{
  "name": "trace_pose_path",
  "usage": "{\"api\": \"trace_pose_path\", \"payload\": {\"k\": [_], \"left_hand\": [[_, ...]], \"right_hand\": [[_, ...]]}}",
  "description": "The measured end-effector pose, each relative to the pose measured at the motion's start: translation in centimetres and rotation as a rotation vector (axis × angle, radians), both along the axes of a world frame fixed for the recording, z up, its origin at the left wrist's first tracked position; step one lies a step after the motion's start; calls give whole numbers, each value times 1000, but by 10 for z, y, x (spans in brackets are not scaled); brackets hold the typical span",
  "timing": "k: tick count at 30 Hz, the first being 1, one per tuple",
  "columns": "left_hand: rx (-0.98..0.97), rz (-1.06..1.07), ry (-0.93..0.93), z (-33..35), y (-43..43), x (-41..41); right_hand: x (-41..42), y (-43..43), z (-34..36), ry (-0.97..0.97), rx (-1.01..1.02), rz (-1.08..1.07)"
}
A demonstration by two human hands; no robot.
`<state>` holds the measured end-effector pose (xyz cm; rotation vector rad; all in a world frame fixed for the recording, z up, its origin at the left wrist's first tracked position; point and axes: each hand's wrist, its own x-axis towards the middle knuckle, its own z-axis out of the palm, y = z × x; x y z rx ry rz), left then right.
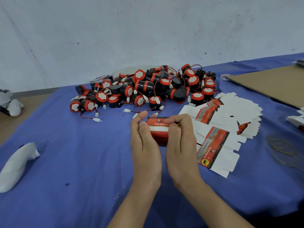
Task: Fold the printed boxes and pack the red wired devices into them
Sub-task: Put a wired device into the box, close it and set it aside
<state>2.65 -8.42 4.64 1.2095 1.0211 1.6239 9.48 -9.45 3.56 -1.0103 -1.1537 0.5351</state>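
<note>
- Far left: a white padded object (16,165) lay on the blue cloth (65,145) of the table, well apart from the rest.
- Back centre: the pile of red wired devices (148,89) lay near the wall, w/ thin wires & white plugs trailing toward the front.
- Centre: the left hand (144,145) held the left end of the folded box (158,129). Its fingers were close together along that end, thumb up at the far edge.
- The folded box was betw. both hands, in front of the pile, red printed side up. Cannot tell if it touched the cloth.
- The right hand (181,142) had its fingers curled & pressed together, pinching the box's upper right corner.
- Right: flat printed boxes (222,122) lay fanned out, just beside the right hand.
- Far right: rubber bands (283,150) near the front, a cardboard sheet (271,83) further back.
</note>
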Motion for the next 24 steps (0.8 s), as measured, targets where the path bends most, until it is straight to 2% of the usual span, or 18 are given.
{"api": "trace_pose_path", "payload": {"k": [4, 7, 10, 15, 24], "left_hand": [[58, -182, 129, 5, 3, -10], [91, -300, 248, 9, 2, -17], [137, -316, 298, 8, 0, -17], [185, -315, 299, 3, -6, -10], [85, -273, 194, 5, -1, -10]], "right_hand": [[21, 8, 11, 132, -68, 28], [41, 13, 16, 96, -188, 72], [44, 12, 13, 87, -253, 107], [42, 6, 15, 102, -278, 206], [33, 1, 18, 116, -208, 302]]}}
